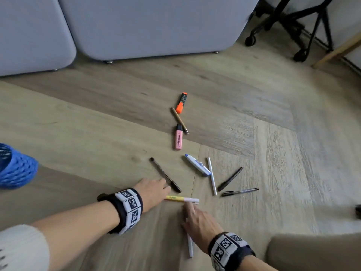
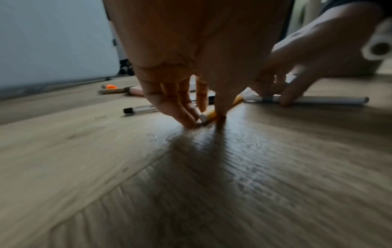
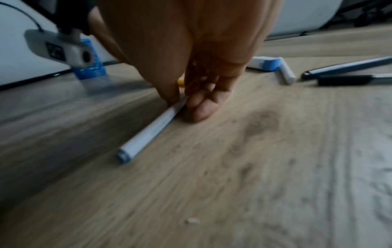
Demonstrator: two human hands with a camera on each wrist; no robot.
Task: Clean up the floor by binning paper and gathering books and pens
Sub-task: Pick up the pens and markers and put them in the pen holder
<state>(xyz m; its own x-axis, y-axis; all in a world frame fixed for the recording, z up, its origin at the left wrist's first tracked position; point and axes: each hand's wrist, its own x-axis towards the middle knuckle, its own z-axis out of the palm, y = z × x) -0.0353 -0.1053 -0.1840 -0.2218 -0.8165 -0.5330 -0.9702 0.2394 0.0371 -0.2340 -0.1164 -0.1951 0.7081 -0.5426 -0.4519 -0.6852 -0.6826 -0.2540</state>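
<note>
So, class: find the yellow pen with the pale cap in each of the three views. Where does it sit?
Head: yellow pen low centre, flat on the floor between the left hand and right hand.
Left wrist: centre, pinched by the left hand's fingertips.
Right wrist: only a yellow sliver behind the fingers.
Shared landmark: the white pen under the right hand.

Two hands are down on the floor (image 1: pixel 254 118): the left hand (image 1: pixel 153 191) and the right hand (image 1: pixel 197 222).

Two highlighters: one orange (image 1: pixel 181 103), one pink (image 1: pixel 178 138).

Three black pens: (image 1: pixel 165 175), (image 1: pixel 230 178), (image 1: pixel 239 192).

Two white pens: (image 1: pixel 212 178), (image 1: pixel 190 246).

One yellow pen (image 1: pixel 182 199).

One wooden pen (image 1: pixel 179 120).

One white-and-blue correction roller (image 1: pixel 197 164).

One blue bin (image 1: pixel 13 167).
</note>
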